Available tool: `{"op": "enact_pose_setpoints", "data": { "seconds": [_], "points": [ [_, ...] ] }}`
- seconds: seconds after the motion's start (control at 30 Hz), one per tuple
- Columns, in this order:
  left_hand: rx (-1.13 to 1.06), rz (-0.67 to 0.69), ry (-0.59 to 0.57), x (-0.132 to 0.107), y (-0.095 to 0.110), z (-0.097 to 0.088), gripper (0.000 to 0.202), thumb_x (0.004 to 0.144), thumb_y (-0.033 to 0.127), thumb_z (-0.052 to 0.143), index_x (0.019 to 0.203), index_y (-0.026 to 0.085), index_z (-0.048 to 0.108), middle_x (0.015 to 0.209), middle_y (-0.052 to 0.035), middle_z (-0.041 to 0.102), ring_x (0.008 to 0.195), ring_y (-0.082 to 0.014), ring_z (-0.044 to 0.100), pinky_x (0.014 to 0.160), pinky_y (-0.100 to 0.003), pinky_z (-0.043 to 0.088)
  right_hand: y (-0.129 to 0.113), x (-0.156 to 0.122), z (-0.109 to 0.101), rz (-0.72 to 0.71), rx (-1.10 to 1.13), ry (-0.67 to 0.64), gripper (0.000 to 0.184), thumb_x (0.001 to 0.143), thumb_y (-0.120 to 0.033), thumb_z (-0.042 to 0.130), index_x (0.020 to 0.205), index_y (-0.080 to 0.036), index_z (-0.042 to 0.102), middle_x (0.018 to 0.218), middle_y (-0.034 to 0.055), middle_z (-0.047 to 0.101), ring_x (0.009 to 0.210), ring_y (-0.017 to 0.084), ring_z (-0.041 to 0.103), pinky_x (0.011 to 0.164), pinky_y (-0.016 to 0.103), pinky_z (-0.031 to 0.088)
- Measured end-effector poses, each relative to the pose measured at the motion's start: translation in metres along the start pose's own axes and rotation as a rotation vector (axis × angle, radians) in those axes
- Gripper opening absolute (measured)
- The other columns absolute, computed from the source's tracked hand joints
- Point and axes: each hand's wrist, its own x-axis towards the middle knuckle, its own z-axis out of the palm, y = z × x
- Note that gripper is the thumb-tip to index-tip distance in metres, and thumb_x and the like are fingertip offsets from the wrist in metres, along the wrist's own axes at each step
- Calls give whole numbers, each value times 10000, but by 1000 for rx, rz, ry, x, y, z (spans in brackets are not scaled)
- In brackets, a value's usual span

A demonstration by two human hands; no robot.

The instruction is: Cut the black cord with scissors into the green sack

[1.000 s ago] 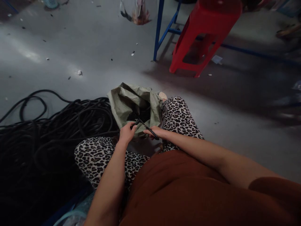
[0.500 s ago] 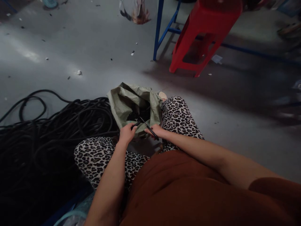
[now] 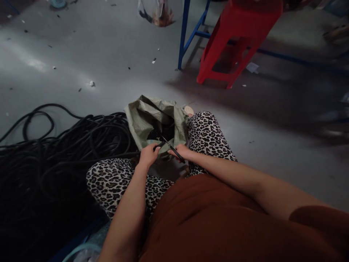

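Observation:
My left hand (image 3: 148, 155) is closed around a black rubber cord (image 3: 160, 144), whose short end pokes out past the thumb. From behind that hand the cord runs left to a big tangled heap of the same black cord (image 3: 106, 133). In my right hand (image 3: 182, 150) I grip black-handled scissors (image 3: 177, 154), their blades pointing up and left beside the cord's end. Both hands are over the near rim of a green woven sack (image 3: 180, 123), held between my knees. Dark small pieces (image 3: 155, 134) lie inside it, hard to make out in the shadow.
A red plastic stool (image 3: 240, 40) and a blue metal frame (image 3: 181, 47) stand ahead on the right. Scraps litter the grey floor (image 3: 114, 72). At the lower left is a light-blue rimmed container (image 3: 79, 249). A printed bag (image 3: 159, 12) is at the top.
My left hand has shifted slightly right, bringing the cord's end further toward the scissor blades. The right hand and the sack have hardly moved.

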Motion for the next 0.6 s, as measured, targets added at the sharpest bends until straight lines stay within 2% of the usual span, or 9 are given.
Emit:
{"op": "enact_pose_setpoints", "data": {
  "seconds": [0.2,0.3,0.43,0.6],
  "points": [
    [-14,25,-6,1,-4,5,347,996,318,580,1267,188,754,1198,-112,794,1111,-270,728,1004,-368,550,-1,-2,1,-36,6,-22,438,952,-485,736,677,-159,634,518,5,607,433,140,603,397,195,443],
    [-30,31,-1,1,-6,5,342,992,317,588,1257,184,758,1199,-113,793,1114,-268,728,1004,-365,551,-3,-3,0,-33,-10,-12,429,943,-481,746,684,-152,655,540,14,622,467,148,626,436,200,471],
    [-49,27,10,1,-5,4,341,985,311,596,1258,190,759,1189,-110,797,1101,-266,733,1001,-366,558,-3,-4,0,-27,-54,5,408,947,-466,747,716,-136,683,560,24,633,505,154,648,493,203,495],
    [-47,15,16,-1,-1,0,341,983,300,593,1259,187,759,1190,-117,796,1116,-281,733,1009,-383,562,-6,-9,-2,-34,-75,6,399,937,-457,753,720,-126,698,594,38,657,512,157,652,495,209,486]
  ]
}}
